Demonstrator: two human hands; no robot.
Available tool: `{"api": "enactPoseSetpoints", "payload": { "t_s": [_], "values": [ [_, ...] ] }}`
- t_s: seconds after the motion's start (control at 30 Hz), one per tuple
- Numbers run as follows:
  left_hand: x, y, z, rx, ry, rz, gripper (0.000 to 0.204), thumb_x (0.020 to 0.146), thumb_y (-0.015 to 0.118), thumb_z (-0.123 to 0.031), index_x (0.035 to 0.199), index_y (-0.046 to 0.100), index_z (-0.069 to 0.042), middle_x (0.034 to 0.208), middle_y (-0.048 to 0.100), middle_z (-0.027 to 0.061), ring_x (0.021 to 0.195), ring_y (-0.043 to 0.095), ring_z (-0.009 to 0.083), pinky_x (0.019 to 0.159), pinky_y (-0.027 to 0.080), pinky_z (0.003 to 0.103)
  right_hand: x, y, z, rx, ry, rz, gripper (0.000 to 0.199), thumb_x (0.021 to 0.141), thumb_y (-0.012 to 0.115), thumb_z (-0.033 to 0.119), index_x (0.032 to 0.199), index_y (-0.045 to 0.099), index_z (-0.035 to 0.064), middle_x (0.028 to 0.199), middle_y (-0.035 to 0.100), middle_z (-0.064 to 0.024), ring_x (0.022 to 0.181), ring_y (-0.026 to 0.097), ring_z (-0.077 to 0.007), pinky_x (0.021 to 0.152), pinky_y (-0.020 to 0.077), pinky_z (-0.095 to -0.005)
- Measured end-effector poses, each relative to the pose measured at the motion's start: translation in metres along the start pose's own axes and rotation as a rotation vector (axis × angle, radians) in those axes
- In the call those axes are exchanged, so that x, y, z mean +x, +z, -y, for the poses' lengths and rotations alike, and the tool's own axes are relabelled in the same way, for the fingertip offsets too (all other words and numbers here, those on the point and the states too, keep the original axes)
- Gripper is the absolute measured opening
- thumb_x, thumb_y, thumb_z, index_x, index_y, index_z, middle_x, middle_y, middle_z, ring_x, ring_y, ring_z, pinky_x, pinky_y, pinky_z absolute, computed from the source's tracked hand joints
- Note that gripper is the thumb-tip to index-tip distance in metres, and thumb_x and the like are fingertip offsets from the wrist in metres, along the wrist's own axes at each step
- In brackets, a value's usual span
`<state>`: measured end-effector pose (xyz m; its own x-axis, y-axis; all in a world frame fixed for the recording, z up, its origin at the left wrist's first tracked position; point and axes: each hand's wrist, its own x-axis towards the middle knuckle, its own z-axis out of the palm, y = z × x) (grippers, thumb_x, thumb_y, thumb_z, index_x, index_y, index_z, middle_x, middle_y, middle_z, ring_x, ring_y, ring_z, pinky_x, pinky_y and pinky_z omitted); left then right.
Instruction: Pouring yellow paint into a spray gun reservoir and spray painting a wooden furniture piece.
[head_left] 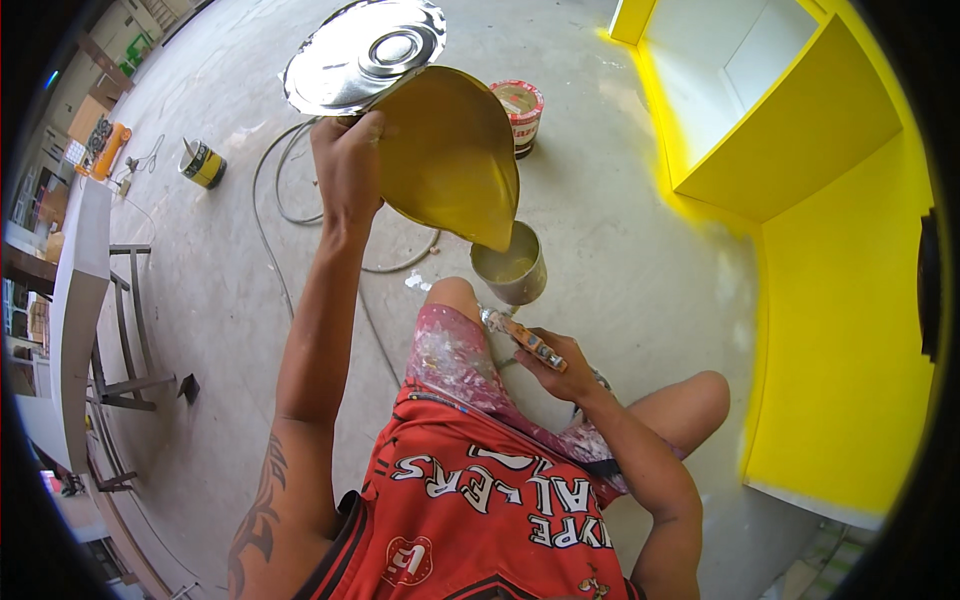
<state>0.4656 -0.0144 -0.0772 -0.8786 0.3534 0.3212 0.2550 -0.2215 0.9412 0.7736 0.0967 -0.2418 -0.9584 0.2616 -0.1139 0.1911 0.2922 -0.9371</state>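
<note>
My left hand (347, 165) grips a large metal paint can (415, 120) and holds it tilted, its yellow-coated mouth pointing down over a small grey cup (512, 265) on the concrete floor. Yellow-green liquid sits inside the cup. My right hand (560, 362) holds the orange handle of a spray gun (520, 335) beside my knee, just below the cup. I am crouched, with paint-spattered shorts and a red jersey in the lower part of the view.
A yellow-painted cabinet (800, 140) stands open at the right, its yellow side panel (850, 350) close to my knee. A small red-and-white tin (520, 110) and a yellow-black can (203, 162) stand on the floor. A hose (270, 170) loops behind. A white bench (75, 300) stands left.
</note>
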Motion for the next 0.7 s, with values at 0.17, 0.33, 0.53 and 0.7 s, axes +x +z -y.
{"api": "enactPoseSetpoints", "payload": {
  "t_s": [0.17,0.33,0.53,0.7],
  "values": [
    [-0.0030,0.0027,-0.0068,0.034,0.011,-0.008,0.021,0.082,0.052,-0.003,0.087,0.068,0.010,0.079,0.064,0.0058,0.064,0.057,0.0110,0.058,0.043,0.025,0.0010,0.0041,-0.0002,0.046,-0.016,-0.054,0.028,0.092,0.071,0.019,0.112,0.066,0.0002,0.088,0.071,-0.0117,0.078,0.067,-0.0190,0.073,0.0522,-0.0321],
    [-0.0044,0.0056,-0.0087,0.013,0.078,-0.066,0.020,0.079,0.055,-0.007,0.073,0.068,0.008,0.065,0.062,0.0030,0.056,0.053,0.0089,0.052,0.038,0.026,0.0019,0.0044,-0.0030,0.041,-0.061,-0.048,0.031,0.094,0.068,0.023,0.116,0.065,0.0021,0.092,0.071,-0.0138,0.082,0.069,-0.0247,0.075,0.0531,-0.0344],
    [-0.0043,0.0063,-0.0068,0.024,0.094,-0.063,0.021,0.078,0.056,-0.008,0.073,0.068,0.008,0.064,0.062,0.0034,0.056,0.053,0.0089,0.053,0.039,0.025,0.0040,0.0035,-0.0057,0.021,-0.056,-0.018,0.034,0.095,0.067,0.028,0.120,0.065,0.0038,0.097,0.071,-0.0160,0.087,0.070,-0.0301,0.078,0.0537,-0.0369],
    [-0.0037,0.0039,-0.0058,0.048,0.099,-0.073,0.022,0.078,0.056,-0.008,0.073,0.069,0.009,0.063,0.062,0.0039,0.056,0.053,0.0097,0.053,0.039,0.026,0.0049,0.0060,-0.0058,0.035,-0.050,-0.016,0.033,0.095,0.067,0.026,0.120,0.064,0.0039,0.098,0.071,-0.0167,0.088,0.070,-0.0294,0.078,0.0537,-0.0367]
  ]
}}
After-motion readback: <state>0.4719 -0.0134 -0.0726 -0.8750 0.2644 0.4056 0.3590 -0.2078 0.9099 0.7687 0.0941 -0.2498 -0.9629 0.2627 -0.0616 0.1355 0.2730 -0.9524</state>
